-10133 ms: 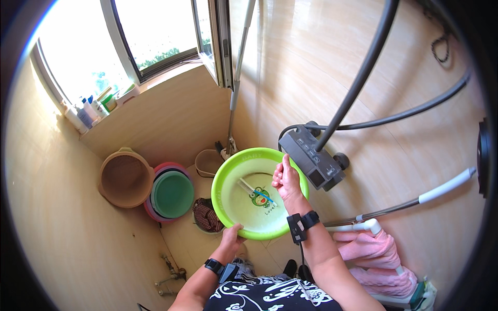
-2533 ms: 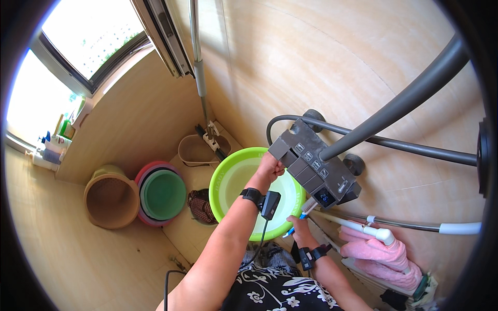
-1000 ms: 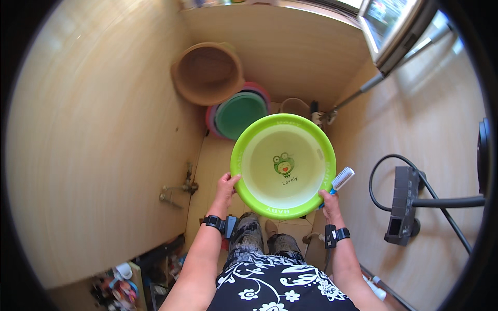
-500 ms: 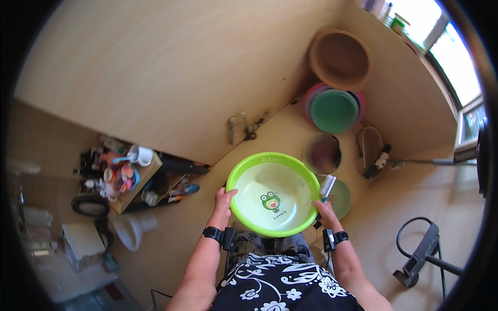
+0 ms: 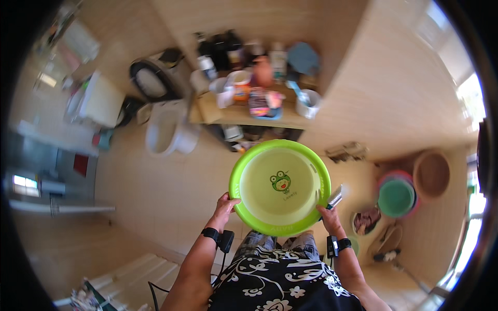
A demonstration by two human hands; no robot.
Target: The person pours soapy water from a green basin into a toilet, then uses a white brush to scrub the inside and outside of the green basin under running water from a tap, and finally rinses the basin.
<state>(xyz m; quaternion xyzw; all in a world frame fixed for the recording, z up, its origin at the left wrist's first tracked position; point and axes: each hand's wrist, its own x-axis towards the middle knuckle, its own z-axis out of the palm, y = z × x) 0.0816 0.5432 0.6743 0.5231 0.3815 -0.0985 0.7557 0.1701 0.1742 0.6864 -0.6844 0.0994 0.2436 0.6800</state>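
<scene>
In front of my body I hold up a round plastic washbasin [image 5: 261, 194] with a lime-green rim and a pale inside that bears a frog picture. My left hand [image 5: 224, 208] grips its left rim, thumb on top. On the opposite side my right hand [image 5: 330, 217] clasps the rim and also a scrubbing brush [image 5: 335, 197], whose pale bristles stick out beyond the fingers. The basin looks about level; whether water lies in it I cannot tell.
Ahead stands a shelf [image 5: 282, 121] crowded with bottles, cups and a white mug [image 5: 308, 103]. A toilet [image 5: 166, 132] is to its left. Wall taps [image 5: 347, 152], a green basin [image 5: 396, 198], a brown tub [image 5: 432, 175] and a container of dark cloth [image 5: 365, 221] are at the right.
My view has turned left, from the corner with tubs toward the shelf and toilet. The basin has swung round with me, still in both hands, the brush still in my right.
</scene>
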